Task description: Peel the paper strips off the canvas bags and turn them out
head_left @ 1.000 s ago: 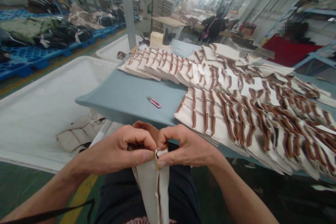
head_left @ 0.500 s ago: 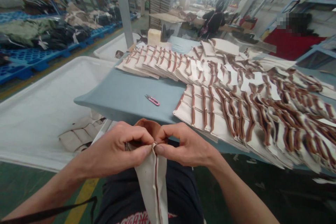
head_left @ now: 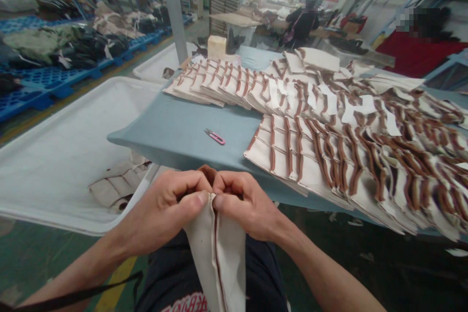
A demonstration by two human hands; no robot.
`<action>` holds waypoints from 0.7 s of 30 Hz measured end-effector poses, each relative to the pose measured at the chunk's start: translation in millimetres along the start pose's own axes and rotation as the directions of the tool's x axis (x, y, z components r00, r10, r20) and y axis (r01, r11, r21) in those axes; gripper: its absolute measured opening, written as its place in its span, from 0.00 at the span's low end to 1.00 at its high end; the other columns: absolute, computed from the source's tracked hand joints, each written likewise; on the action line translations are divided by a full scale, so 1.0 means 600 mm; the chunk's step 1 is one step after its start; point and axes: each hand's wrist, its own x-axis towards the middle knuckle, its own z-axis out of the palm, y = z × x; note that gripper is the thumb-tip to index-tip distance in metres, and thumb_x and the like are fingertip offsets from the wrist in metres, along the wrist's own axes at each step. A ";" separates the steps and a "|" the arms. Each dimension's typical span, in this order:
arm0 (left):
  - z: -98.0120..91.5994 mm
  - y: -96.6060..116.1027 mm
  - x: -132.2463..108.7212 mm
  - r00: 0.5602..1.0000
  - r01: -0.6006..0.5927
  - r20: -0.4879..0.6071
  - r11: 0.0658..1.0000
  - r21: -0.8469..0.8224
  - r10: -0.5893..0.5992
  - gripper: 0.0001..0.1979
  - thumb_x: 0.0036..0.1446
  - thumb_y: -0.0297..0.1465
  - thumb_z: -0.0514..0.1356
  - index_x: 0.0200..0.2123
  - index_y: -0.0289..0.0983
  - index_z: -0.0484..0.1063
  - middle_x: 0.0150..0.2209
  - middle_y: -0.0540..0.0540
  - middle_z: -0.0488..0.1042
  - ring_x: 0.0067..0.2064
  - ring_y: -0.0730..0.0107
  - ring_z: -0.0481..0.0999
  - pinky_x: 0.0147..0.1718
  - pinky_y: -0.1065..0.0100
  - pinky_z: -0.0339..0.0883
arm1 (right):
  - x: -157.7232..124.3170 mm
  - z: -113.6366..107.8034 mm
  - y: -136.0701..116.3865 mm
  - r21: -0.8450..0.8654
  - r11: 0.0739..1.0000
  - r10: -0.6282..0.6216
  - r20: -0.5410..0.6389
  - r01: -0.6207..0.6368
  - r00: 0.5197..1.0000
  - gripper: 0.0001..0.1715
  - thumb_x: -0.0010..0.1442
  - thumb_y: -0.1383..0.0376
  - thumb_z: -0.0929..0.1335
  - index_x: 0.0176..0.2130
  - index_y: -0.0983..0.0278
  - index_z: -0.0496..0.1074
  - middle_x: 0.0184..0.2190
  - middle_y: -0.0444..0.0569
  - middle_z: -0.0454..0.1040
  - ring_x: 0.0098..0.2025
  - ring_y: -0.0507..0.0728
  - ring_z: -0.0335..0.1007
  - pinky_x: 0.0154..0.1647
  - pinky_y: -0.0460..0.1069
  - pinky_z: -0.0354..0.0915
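Observation:
My left hand point(head_left: 166, 209) and my right hand point(head_left: 244, 204) are both pinched shut on the top edge of a cream fabric piece with brown trim point(head_left: 219, 253), which hangs down over my lap. The thumbs meet at the piece's upper corner, knuckles nearly touching. A bit of brown lining point(head_left: 207, 173) pokes up between the hands. On the grey-blue table point(head_left: 175, 131) just beyond lies a small pink thread snipper point(head_left: 215, 136).
Overlapping rows of cream pieces with brown trim point(head_left: 329, 126) cover the right and far side of the table. A large white bin point(head_left: 54, 156) with a few pieces in it stands at my left. Shelves, blue pallets and other people are farther back.
Both hands have drawn closer together and slightly lower, bunching the fabric's top edge. More of the cream piece now hangs spread below them.

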 end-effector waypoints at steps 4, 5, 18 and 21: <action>0.013 -0.004 0.004 0.997 0.081 0.003 0.996 -0.046 -0.081 0.17 0.64 0.37 0.55 0.24 0.37 0.71 0.22 0.55 0.66 0.24 0.75 0.64 0.22 0.75 0.56 | 0.002 0.004 0.021 -0.085 0.988 -0.134 -0.110 0.125 0.985 0.15 0.57 0.59 0.68 0.25 0.58 0.60 0.22 0.37 0.58 0.26 0.51 0.55 0.29 0.47 0.54; 0.014 -0.005 0.005 0.997 0.083 -0.006 0.996 -0.037 -0.083 0.17 0.64 0.37 0.55 0.24 0.37 0.70 0.22 0.55 0.66 0.24 0.75 0.64 0.22 0.75 0.56 | 0.002 0.004 0.024 -0.113 0.985 -0.141 -0.118 0.127 0.983 0.15 0.57 0.59 0.68 0.25 0.59 0.60 0.21 0.37 0.58 0.27 0.51 0.56 0.30 0.47 0.54; 0.006 -0.012 0.001 0.977 0.125 0.195 0.974 -0.188 -0.088 0.19 0.68 0.41 0.59 0.27 0.36 0.71 0.25 0.53 0.66 0.27 0.74 0.63 0.25 0.74 0.55 | -0.001 -0.015 0.037 0.095 0.995 -0.034 0.133 0.022 0.990 0.29 0.61 0.52 0.76 0.24 0.59 0.58 0.22 0.36 0.55 0.26 0.49 0.49 0.26 0.45 0.48; 0.005 -0.013 0.003 0.970 0.151 0.219 0.964 -0.217 -0.103 0.17 0.66 0.40 0.63 0.28 0.35 0.74 0.27 0.52 0.70 0.28 0.74 0.65 0.26 0.75 0.56 | -0.002 -0.021 0.043 0.120 0.992 -0.060 0.162 0.041 0.985 0.30 0.64 0.49 0.75 0.26 0.60 0.60 0.23 0.37 0.58 0.27 0.49 0.50 0.27 0.46 0.49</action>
